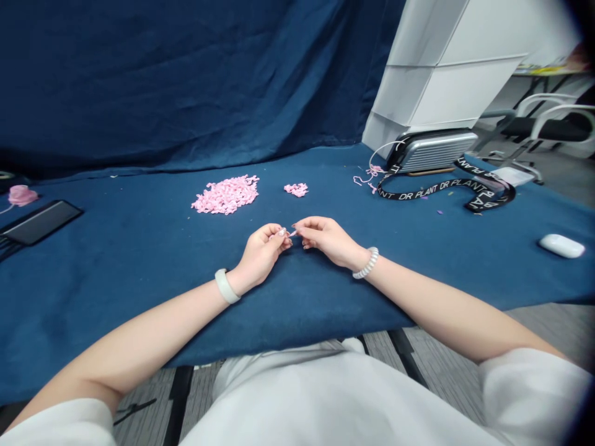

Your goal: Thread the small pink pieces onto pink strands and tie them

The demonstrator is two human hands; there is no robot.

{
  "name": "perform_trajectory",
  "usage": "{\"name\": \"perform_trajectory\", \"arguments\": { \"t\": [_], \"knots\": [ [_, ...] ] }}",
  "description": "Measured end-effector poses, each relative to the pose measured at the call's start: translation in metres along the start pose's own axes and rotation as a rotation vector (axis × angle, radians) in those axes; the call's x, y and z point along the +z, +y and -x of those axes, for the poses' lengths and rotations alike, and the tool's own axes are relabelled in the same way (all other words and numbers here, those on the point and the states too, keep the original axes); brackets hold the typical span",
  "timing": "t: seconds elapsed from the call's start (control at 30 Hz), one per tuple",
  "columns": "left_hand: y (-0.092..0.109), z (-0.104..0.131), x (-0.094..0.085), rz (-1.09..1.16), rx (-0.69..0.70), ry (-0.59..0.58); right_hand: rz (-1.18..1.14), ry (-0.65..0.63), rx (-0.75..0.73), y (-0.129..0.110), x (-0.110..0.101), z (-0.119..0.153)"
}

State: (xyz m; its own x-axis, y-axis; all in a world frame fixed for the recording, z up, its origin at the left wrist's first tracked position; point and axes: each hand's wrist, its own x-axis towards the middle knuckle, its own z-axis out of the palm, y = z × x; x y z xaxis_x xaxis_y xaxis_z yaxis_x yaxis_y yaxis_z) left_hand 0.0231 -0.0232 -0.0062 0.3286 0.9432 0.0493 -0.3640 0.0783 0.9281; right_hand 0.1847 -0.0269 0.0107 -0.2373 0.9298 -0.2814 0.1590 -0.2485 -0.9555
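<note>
My left hand [264, 252] and my right hand [329, 240] meet above the blue cloth, fingertips nearly touching. Pinched between them is a small pink piece [292, 233], mostly covered by the fingers, so its exact kind is unclear. Both hands have thumb and index finger pressed together. Beyond my left hand lies a wide pile of small pink pieces [226, 194], which look like little knotted or looped bits. A much smaller pink cluster [296, 189] sits to its right, just past the fingertips.
The blue cloth [186, 310] covers the table. A phone [44, 222] and a pink ball [22, 195] lie far left. To the right are a black lettered strap [427, 191], a silver ridged case [437, 152], pink yarn scraps [373, 173] and a white mouse-shaped item [561, 246].
</note>
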Motion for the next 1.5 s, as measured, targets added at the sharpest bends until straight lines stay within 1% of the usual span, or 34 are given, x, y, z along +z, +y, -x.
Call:
{"name": "perform_trajectory", "arguments": {
  "t": [0.07,0.1,0.2,0.3,0.37,0.47,0.57,0.73,0.9,1.03,1.13,1.27,1.37,1.5],
  "knots": [
    [0.002,0.001,0.002,0.06,-0.001,0.021,-0.132,0.037,0.056,0.002,0.007,0.001],
    [0.003,0.001,0.003,0.077,0.004,0.031,-0.194,0.031,0.084,0.003,0.01,0.002],
    [0.005,0.002,0.005,0.13,0.0,0.053,-0.299,-0.039,0.128,0.005,0.019,0.007],
    [0.003,0.001,0.004,0.201,-0.047,0.069,-0.309,-0.083,0.088,0.007,0.027,0.009],
    [0.002,0.0,0.004,0.249,-0.08,0.082,-0.306,-0.086,0.046,0.008,0.031,0.009],
    [0.002,0.0,0.005,0.3,-0.12,0.11,-0.328,-0.049,0.017,0.011,0.034,0.008],
    [0.002,0.002,0.007,0.313,-0.146,0.102,-0.36,-0.009,0.018,0.013,0.036,0.007],
    [0.0,0.004,0.009,0.316,-0.17,0.062,-0.421,0.03,0.035,0.012,0.036,0.007],
    [-0.003,0.005,0.006,0.298,-0.196,0.027,-0.453,0.04,0.051,0.009,0.035,0.007],
    [-0.003,0.005,0.005,0.274,-0.216,0.048,-0.428,0.036,0.059,0.01,0.033,0.006],
    [0.0,0.002,0.005,0.278,-0.207,0.103,-0.417,0.033,0.053,0.009,0.031,0.006],
    [0.001,-0.001,0.002,0.277,-0.184,0.165,-0.457,0.061,-0.004,0.004,0.026,0.008],
    [0.001,0.0,0.002,0.269,-0.185,0.169,-0.476,0.1,-0.078,0.0,0.022,0.007],
    [0.004,0.002,0.003,0.274,-0.193,0.148,-0.542,0.167,-0.177,-0.001,0.017,0.005]
  ]
}}
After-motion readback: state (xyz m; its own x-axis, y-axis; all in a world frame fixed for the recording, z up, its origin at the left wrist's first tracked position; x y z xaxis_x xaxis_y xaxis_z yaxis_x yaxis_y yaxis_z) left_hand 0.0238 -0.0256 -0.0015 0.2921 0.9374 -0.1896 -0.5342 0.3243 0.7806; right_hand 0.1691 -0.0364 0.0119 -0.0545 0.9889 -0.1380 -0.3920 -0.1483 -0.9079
